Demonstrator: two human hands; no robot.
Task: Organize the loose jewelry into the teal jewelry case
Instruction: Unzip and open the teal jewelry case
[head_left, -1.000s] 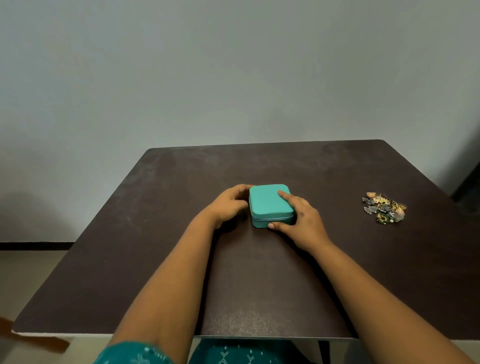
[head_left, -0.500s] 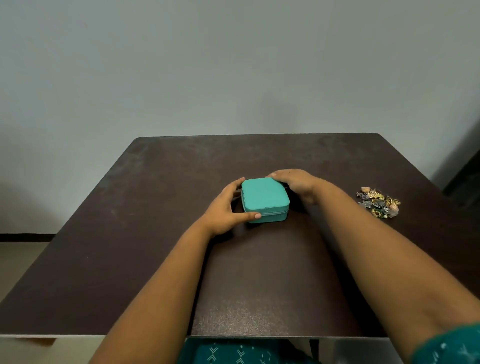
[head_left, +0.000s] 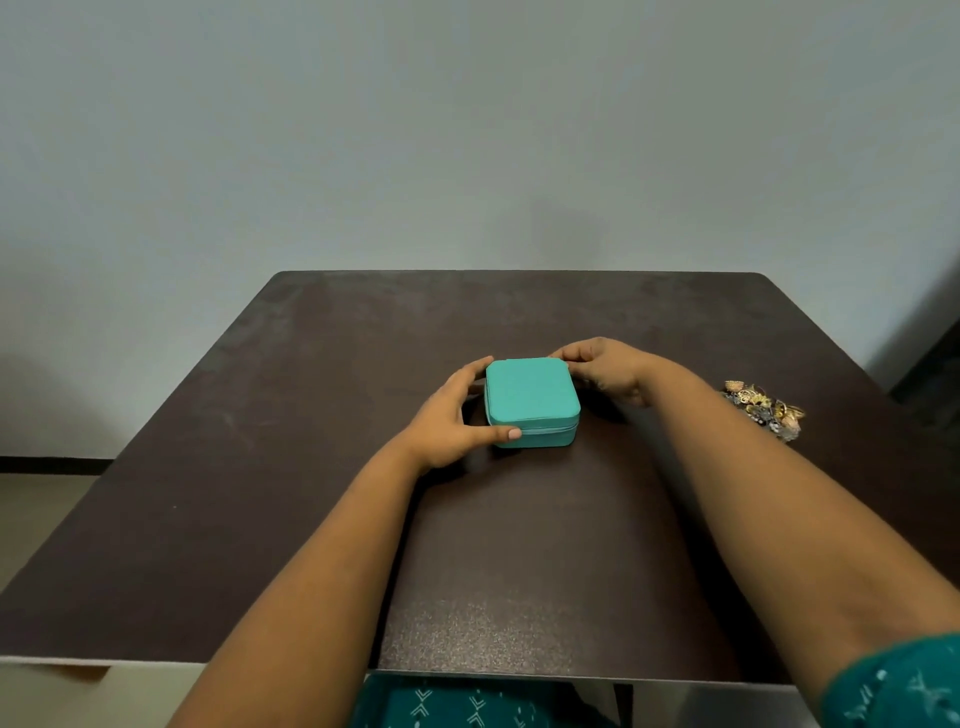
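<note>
Now teal jewelry case (head_left: 531, 397) flat, closed, zipper side toward person.

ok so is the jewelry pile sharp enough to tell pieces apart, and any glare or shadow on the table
Head view: the jewelry pile near the right edge is small and soft, a gold and grey tangle, single pieces unclear; the dark table shows a dull sheen, no hard glare; soft shadows sit beside the teal case under both hands; the table edges bow from the wide lens.
</note>
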